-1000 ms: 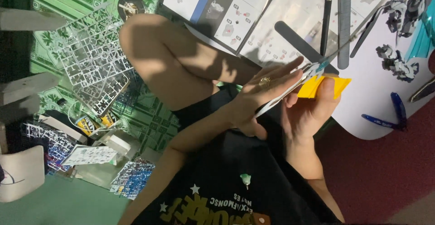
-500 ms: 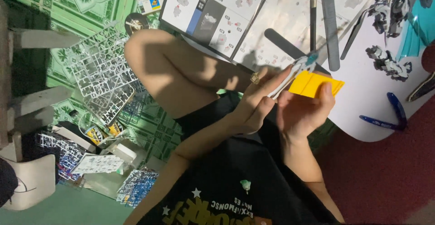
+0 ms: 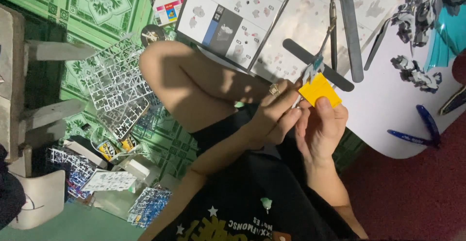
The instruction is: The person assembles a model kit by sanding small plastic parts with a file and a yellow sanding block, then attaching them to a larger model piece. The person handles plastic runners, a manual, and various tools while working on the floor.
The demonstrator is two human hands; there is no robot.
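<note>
My right hand point(image 3: 321, 127) pinches a small yellow square pad point(image 3: 319, 89) between thumb and fingers, just above the near edge of the white table point(image 3: 388, 110). My left hand point(image 3: 274, 115), with a ring on one finger, holds a small grey model part with a teal bit point(image 3: 313, 68) against the pad's top edge. The two hands touch each other over my lap. My bent knee point(image 3: 184, 81) lies to their left.
On the table lie a black sanding stick point(image 3: 340, 78), a grey file point(image 3: 352, 32), a thin pen-like tool point(image 3: 333, 27), an open instruction sheet point(image 3: 228, 17), blue-handled nippers point(image 3: 417, 132) and grey robot model pieces point(image 3: 415, 71). Plastic part runners point(image 3: 116, 85) and small boxes cover the green patterned floor at left.
My left hand's fingers have curled in closer to the pad, and the view has shifted slightly. The yellow pad stays in my right hand.
</note>
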